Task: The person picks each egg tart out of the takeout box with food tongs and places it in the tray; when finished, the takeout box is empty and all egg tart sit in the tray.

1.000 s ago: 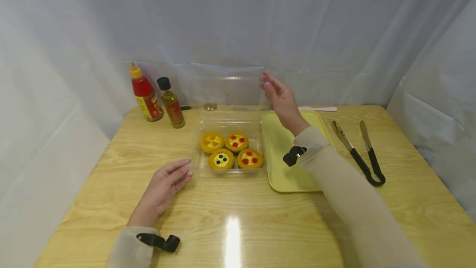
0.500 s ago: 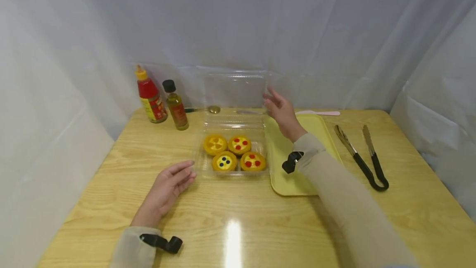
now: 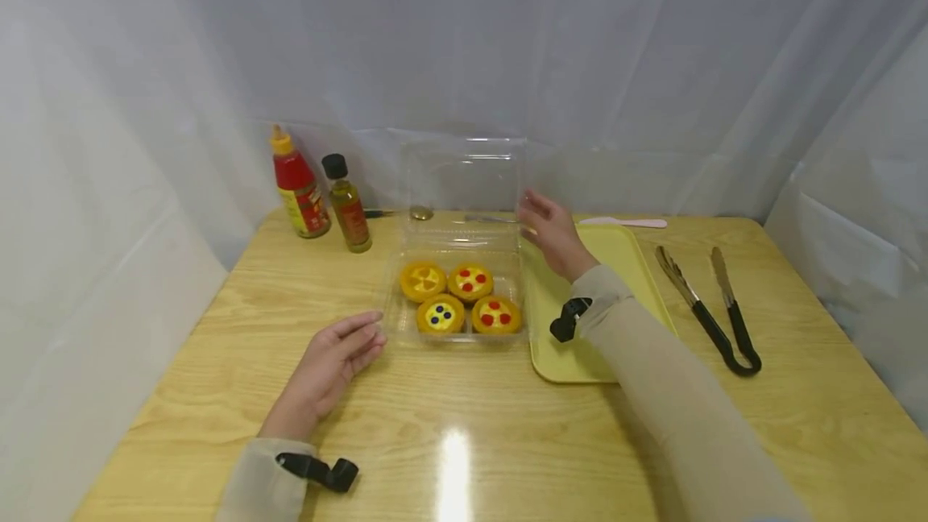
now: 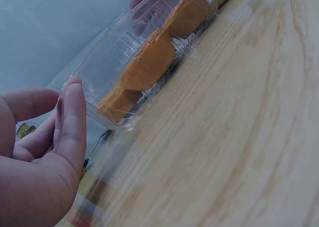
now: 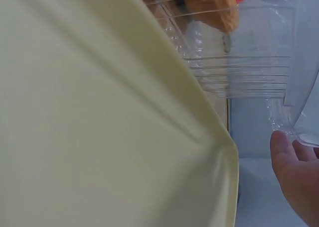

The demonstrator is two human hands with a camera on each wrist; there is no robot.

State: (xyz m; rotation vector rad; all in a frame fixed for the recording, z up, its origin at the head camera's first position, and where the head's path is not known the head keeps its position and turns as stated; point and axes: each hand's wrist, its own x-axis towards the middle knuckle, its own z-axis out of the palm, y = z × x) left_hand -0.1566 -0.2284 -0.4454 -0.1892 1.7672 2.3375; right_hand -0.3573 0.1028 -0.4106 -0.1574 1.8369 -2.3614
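A clear plastic clamshell container (image 3: 457, 252) sits mid-table with its transparent lid (image 3: 464, 171) standing up at the back. Inside are several small tarts, one with blue dots (image 3: 441, 315), others with red dots (image 3: 496, 316) or orange wedges (image 3: 423, 281). At the container's left rim, my left hand (image 3: 333, 357) pinches the edge between thumb and fingers, as the left wrist view (image 4: 50, 142) shows. My right hand (image 3: 554, 236) is beside the lid's lower right edge, over the tray's back corner. Its thumb (image 5: 280, 147) and fingertips are right at the lid's edge, loosely bent.
A yellow tray (image 3: 580, 357) lies against the container's right side. Right of it are black-handled tongs (image 3: 725, 337). Behind are a pink knife (image 3: 631, 222) and a spoon (image 3: 420, 213). A red sauce bottle (image 3: 300, 196) and a small oil bottle (image 3: 350, 212) stand back left.
My right hand has moved down along the lid's right edge, and the lid stands more upright. My left hand stays at the container's left rim. The view has shifted slightly.
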